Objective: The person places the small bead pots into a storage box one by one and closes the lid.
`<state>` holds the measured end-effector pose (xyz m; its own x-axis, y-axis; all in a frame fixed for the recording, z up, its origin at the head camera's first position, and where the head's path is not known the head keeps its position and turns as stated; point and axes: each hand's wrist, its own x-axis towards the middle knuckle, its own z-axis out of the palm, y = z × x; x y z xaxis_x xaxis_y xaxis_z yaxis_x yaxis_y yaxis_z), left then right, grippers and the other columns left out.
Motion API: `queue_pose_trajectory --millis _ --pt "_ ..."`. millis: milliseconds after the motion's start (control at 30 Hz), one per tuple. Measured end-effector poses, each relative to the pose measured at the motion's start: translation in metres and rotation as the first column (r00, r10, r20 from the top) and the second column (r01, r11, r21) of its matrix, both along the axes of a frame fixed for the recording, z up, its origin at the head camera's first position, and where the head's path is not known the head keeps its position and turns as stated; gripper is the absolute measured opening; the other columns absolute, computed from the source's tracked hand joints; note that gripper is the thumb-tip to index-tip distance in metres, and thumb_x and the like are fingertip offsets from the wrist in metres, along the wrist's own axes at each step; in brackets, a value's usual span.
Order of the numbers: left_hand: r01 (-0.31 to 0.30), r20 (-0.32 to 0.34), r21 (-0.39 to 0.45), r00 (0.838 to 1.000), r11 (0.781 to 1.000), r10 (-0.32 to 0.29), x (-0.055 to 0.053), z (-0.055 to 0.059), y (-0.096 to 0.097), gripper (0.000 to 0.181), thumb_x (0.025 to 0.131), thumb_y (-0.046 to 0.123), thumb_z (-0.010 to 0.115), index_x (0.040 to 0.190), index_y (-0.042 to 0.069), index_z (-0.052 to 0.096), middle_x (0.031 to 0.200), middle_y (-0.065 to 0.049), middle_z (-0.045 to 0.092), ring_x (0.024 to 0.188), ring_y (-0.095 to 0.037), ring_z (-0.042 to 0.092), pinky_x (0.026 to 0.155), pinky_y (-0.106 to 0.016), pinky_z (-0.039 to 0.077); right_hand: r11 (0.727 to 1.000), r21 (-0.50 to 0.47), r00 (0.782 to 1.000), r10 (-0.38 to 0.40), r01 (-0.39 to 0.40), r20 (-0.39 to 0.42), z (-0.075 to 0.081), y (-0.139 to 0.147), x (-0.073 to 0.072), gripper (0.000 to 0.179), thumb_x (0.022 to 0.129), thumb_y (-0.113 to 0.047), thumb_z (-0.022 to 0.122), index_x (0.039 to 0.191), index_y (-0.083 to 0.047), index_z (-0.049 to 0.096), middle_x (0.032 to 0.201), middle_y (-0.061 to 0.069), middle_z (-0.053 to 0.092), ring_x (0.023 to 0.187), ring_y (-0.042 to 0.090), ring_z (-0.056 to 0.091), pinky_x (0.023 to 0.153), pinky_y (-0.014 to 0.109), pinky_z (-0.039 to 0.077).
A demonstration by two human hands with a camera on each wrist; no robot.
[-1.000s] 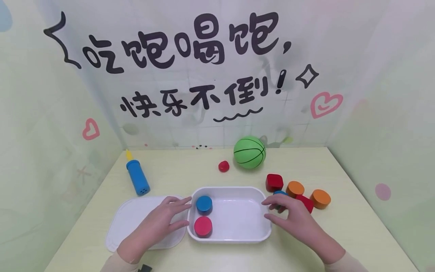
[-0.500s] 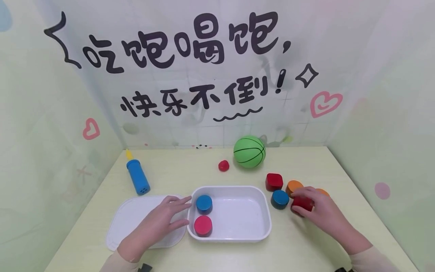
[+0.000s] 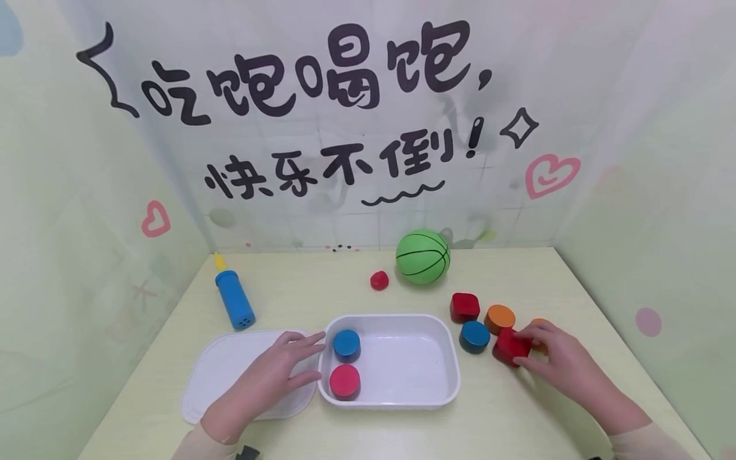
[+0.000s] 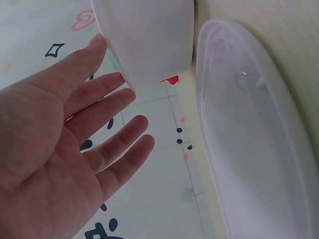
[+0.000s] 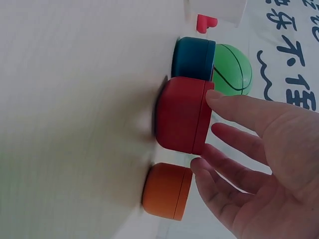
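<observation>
My left hand point(image 3: 282, 367) rests its fingertips at the left rim of a white plastic box point(image 3: 391, 407), fingers spread and nearly straight. A blue round block point(image 3: 346, 343) and a pink-red round block point(image 3: 345, 380) sit inside at the left end. At the right, my right hand point(image 3: 563, 361) is beside a rounded-square red block point(image 5: 182, 114) with a seam near its top. The right thumb tip meets that block's edge, and the loosely bent fingers are by its far side. An orange round block point(image 5: 167, 191) stands close to those fingers, partly hidden in the head view.
Left of the box lies a white lid point(image 3: 209, 377), partly under the left arm. Near the red block stand a blue block point(image 3: 474, 337), another orange block point(image 3: 499, 318) and another red block point(image 3: 464, 307). Behind are a green ball point(image 3: 423, 257), a small red piece point(image 3: 379, 280) and a blue pump point(image 3: 235, 300).
My right hand has moved from the box's right rim over to the red block, then slightly further right, uncovering the block's top. My left hand has stayed at the left rim.
</observation>
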<state>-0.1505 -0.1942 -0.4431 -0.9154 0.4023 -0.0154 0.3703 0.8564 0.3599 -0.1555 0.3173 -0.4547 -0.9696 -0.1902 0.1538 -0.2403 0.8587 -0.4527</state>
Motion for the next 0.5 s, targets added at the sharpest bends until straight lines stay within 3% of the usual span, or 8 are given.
queue_pose_trajectory --millis 267,500 --pt "0.001 0.004 0.01 1.0 1.0 -0.001 0.001 -0.0019 -0.0008 0.055 0.091 0.042 0.078 0.141 0.024 0.065 0.154 0.007 0.056 0.136 -0.027 0.052 0.103 -0.047 0.056 1.0 -0.01 0.999 -0.02 0.02 0.027 -0.0041 0.0001 -0.0005 0.051 0.075 -0.021 0.093 0.119 -0.003 0.073 0.109 0.01 0.066 0.088 0.02 0.061 0.063 0.02 0.055" --pt "-0.002 0.032 0.015 0.999 1.0 0.002 0.0012 0.0002 -0.0006 0.057 0.09 0.043 0.078 0.143 0.025 0.064 0.153 0.007 0.057 0.134 -0.026 0.053 0.099 -0.046 0.059 0.999 0.001 0.998 -0.04 0.04 0.039 -0.0017 0.0003 -0.0012 0.056 0.074 -0.023 0.094 0.121 -0.002 0.073 0.109 0.011 0.067 0.088 0.02 0.061 0.064 0.022 0.057"
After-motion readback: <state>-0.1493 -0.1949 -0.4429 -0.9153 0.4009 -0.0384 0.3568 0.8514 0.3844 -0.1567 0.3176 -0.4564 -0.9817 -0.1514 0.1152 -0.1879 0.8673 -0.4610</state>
